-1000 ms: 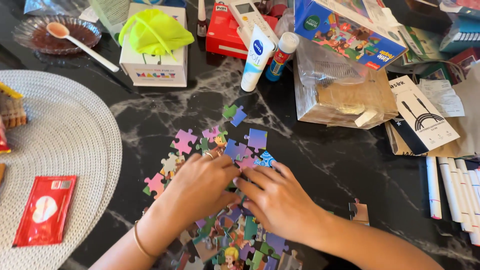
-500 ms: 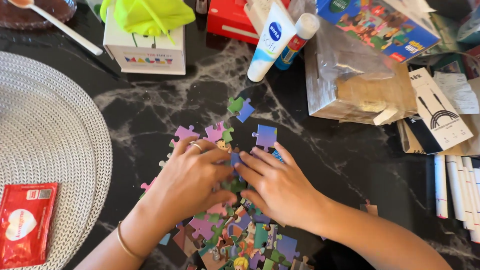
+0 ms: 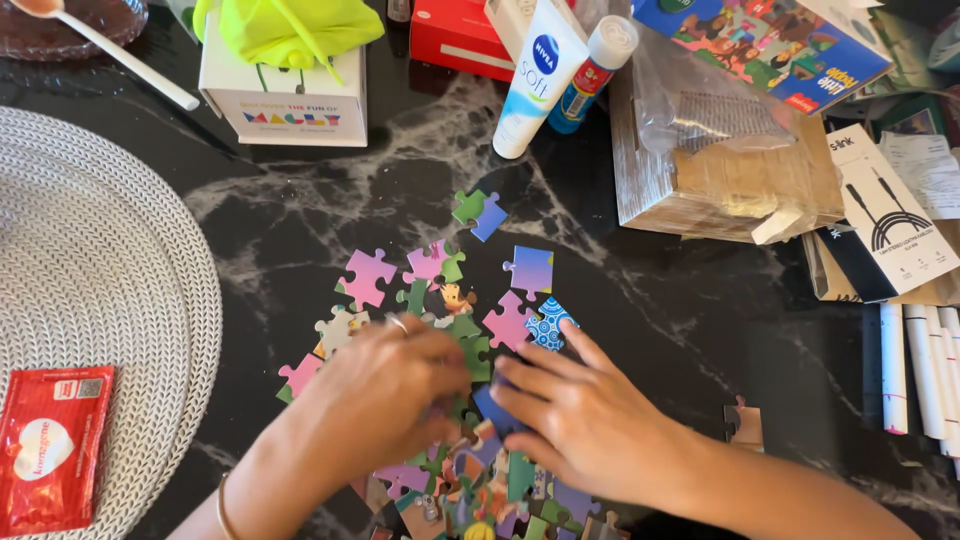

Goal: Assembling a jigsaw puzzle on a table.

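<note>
Crowding puzzle pieces (image 3: 440, 300), lotion tube (image 3: 535, 75), placemat (image 3: 90, 280)

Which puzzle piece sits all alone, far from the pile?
The tan piece on the dark table, right of the right hand; the others cluster around both hands.

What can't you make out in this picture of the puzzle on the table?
- Puzzle pieces under the left hand and right hand, head view: the hands hide which piece the fingers grip.
- Brown dish: cut off by the top edge.
- Red box: top cut off too.
- White markers: cut by the right edge.
</note>
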